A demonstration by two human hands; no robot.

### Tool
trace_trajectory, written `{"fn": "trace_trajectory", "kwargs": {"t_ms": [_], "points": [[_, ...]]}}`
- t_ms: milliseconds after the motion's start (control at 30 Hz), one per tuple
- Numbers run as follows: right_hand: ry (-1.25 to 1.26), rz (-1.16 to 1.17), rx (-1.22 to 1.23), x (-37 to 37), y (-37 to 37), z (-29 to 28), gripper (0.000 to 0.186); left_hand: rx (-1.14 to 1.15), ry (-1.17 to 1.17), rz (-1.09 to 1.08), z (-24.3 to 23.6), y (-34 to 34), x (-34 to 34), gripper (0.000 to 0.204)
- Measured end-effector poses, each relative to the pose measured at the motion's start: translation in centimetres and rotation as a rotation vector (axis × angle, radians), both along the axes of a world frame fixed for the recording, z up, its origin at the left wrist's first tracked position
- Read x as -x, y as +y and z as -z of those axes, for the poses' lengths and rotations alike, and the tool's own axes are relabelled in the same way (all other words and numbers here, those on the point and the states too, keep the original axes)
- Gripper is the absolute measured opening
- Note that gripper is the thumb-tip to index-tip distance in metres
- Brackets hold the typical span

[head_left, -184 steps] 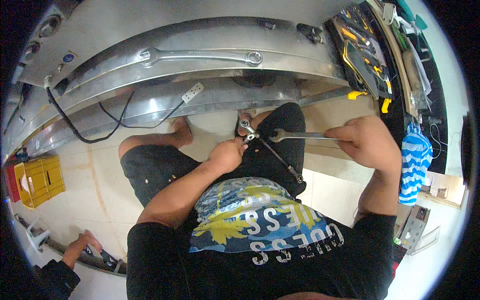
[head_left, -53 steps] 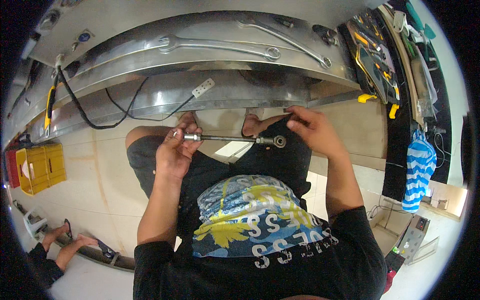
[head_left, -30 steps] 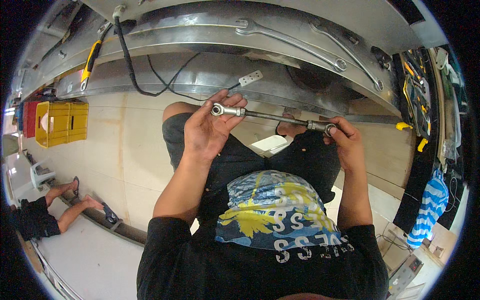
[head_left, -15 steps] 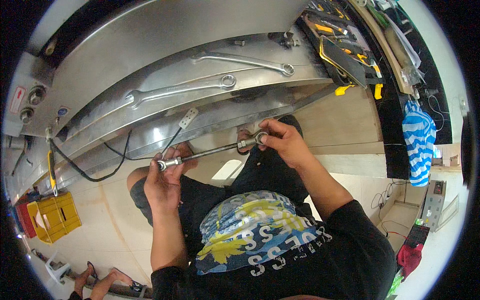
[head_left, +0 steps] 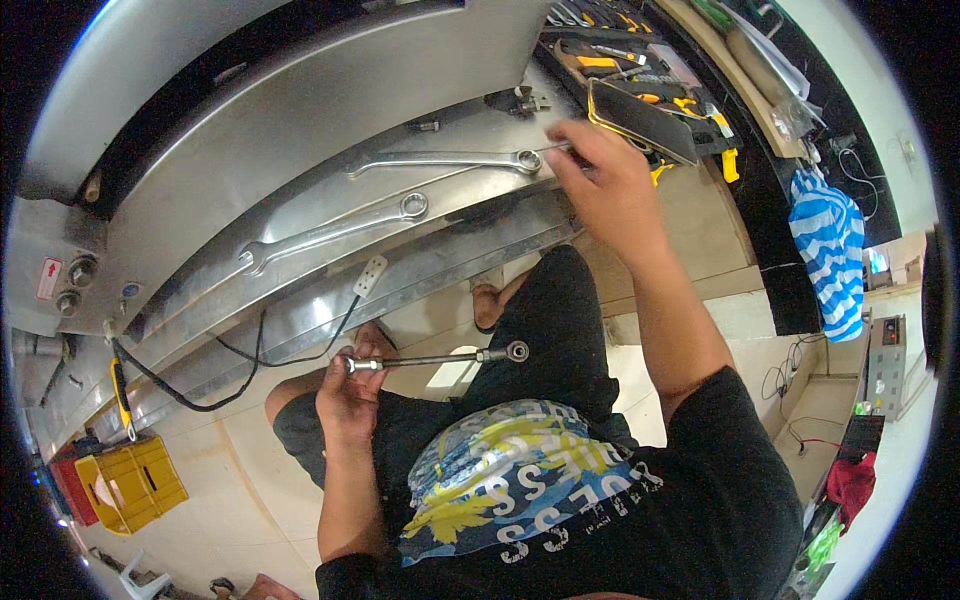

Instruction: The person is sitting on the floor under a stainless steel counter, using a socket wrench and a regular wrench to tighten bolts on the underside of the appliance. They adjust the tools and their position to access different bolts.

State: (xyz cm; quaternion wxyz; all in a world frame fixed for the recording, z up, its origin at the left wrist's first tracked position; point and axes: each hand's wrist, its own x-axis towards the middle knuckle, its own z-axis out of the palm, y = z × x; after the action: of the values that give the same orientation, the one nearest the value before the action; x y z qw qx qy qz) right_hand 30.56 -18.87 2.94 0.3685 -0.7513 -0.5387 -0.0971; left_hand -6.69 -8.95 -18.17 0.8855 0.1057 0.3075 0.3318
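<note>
My left hand is closed round one end of a metal linkage rod with rod ends. Its other end, a ring-shaped eye, points right over my thigh, unsupported. My right hand is off the rod, raised over the right part of the steel ledge, beside the ring end of one combination wrench and the black phone-like slab. Its fingertips are smeared by motion, so whether they hold anything is unclear. A second combination wrench lies on the ledge further left.
A tool case with yellow-and-black tools sits at the far right. Small bolts or fittings lie behind the wrenches. A white power strip hangs on a cable below the ledge. A yellow crate stands at lower left; a blue-striped cloth hangs right.
My right hand has let go of the rod's eye and moved up and right toward the ledge. My left hand keeps the rod, now lower. The whole view has shifted slightly.
</note>
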Motion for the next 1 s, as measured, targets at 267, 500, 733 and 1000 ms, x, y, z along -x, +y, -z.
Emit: {"fn": "trace_trajectory", "kwargs": {"t_ms": [267,500,733,1000], "points": [[-0.248,0.206,0.296,-3.2,6.4,1.0,0.028,-0.06,0.012,0.172,0.3,-1.4,-1.1,0.023],[-0.276,0.208,0.301,-3.6,6.6,0.4,0.03,-0.045,0.045,0.195,0.8,-1.5,-1.0,0.02],[1.039,-0.091,-0.076,-0.6,3.5,-1.1,0.023,-0.103,0.003,0.223,0.9,-1.7,-1.7,0.023],[1.837,-0.328,-0.068,6.3,-1.4,4.2,0.02,-0.358,-0.008,0.183,-3.0,-4.2,-4.5,0.022]]}}
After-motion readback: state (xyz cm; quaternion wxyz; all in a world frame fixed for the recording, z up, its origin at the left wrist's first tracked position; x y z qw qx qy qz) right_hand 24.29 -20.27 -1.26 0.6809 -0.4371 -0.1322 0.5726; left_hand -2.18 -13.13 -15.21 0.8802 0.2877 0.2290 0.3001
